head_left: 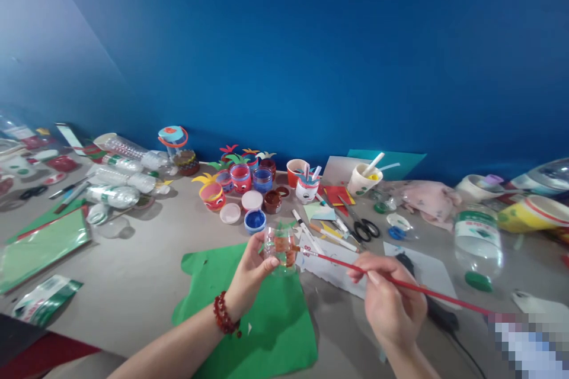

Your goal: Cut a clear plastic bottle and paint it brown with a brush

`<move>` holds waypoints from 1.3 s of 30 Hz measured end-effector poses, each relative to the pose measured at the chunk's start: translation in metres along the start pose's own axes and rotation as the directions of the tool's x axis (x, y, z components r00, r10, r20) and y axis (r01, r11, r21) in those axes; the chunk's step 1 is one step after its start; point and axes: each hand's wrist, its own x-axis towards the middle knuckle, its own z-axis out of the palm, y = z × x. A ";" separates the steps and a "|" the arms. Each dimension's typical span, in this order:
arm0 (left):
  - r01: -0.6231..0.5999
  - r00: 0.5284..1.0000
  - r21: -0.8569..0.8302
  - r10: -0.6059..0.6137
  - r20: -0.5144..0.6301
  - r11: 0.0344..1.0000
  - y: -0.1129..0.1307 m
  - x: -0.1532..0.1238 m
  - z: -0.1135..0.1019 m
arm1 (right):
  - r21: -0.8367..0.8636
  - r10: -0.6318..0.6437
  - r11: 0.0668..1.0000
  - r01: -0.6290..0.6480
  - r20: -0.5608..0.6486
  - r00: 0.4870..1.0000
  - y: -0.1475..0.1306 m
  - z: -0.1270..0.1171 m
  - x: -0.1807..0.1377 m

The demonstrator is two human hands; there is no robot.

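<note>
My left hand (pixel 252 272) is closed round a small clear plastic bottle piece (pixel 270 243), held above a green sheet (pixel 280 331). Brown paint (pixel 281 244) coats part of its side. In my right hand (pixel 391 299) is a long red-handled paintbrush (pixel 338 262), pinched between thumb and fingers. Its bristles touch the painted side of the clear piece, or lie very close to it. Behind the hands stand an open jar of blue paint (pixel 255 221) and a jar of brown paint (pixel 272 202). A red bead bracelet (pixel 224 312) circles my left wrist.
Decorated cups (pixel 212 196) and paint jars cluster behind. Black-handled scissors (pixel 367 229), markers (pixel 306 230) and white paper (pixel 335 266) lie to the right. A large clear bottle (pixel 478 249) stands farther right; several plastic bottles (pixel 118 195) lie left. A blue wall (pixel 284 59) bounds the table.
</note>
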 end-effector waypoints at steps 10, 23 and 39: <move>0.026 1.000 -0.027 -0.026 0.009 0.999 -0.002 -0.002 0.001 | -0.041 0.082 0.996 -0.076 0.158 0.984 0.011 -0.004 -0.017; 0.008 1.000 0.002 -0.008 0.007 1.000 0.000 0.001 0.000 | 0.001 0.067 0.998 -0.068 0.153 0.986 0.004 -0.002 -0.011; 0.049 0.998 0.002 -0.048 -0.042 0.999 -0.002 0.006 -0.006 | 0.050 0.010 0.999 -0.007 -0.065 0.998 -0.003 0.007 0.005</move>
